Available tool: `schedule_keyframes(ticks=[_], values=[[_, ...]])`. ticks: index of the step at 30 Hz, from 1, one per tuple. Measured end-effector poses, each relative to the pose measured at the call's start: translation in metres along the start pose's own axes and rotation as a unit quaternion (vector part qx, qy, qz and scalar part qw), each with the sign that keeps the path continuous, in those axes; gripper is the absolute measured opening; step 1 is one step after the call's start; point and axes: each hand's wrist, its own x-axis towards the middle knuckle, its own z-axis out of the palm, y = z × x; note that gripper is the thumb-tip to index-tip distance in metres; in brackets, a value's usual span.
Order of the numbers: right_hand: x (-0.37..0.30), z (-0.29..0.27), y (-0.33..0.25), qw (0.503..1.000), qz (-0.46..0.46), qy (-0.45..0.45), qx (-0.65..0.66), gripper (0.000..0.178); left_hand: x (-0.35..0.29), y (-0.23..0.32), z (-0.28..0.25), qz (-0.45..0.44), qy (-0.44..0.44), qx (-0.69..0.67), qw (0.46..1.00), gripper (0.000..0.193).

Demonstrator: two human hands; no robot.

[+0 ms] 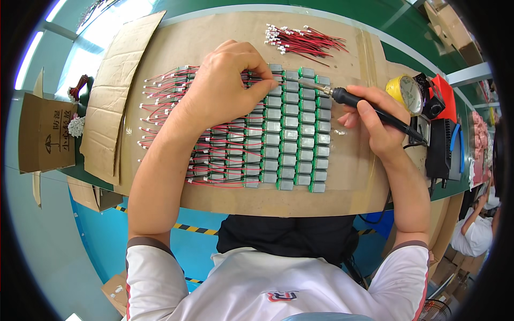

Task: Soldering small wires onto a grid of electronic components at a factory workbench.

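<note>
My right hand [381,122] grips a soldering iron [353,100] by its black handle, the metal tip pointing left at the upper rows of small grey-and-green battery-like modules [289,109]. Over the far part of this array, my left hand [227,80] is closed in a pinch, thumb and forefinger at a wire lead that the fingers mostly cover. The iron's thin tip reaches close to those fingertips; whether it touches a module I cannot tell. Red and black wires [160,101] with white connectors spread from the array's left side, partly behind my left forearm.
Brown cardboard [353,176] covers the table. A pile of red and black wires [305,41] lies at the far side. At right are a yellow tape roll [405,93], a black box-shaped unit [441,150] and a blue-handled tool [456,142]. An upright cardboard flap [120,96] and box [47,134] stand left.
</note>
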Motion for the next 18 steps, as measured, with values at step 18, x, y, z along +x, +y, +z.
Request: schedule_keyframes(ticks=[18], values=[[0.0031, 0.0019, -0.0045, 0.997, -0.055, -0.046, -0.043, 0.026, -0.0001, -0.0003, 0.0005, 0.005, -0.024, 0.005, 1.0, 0.008]])
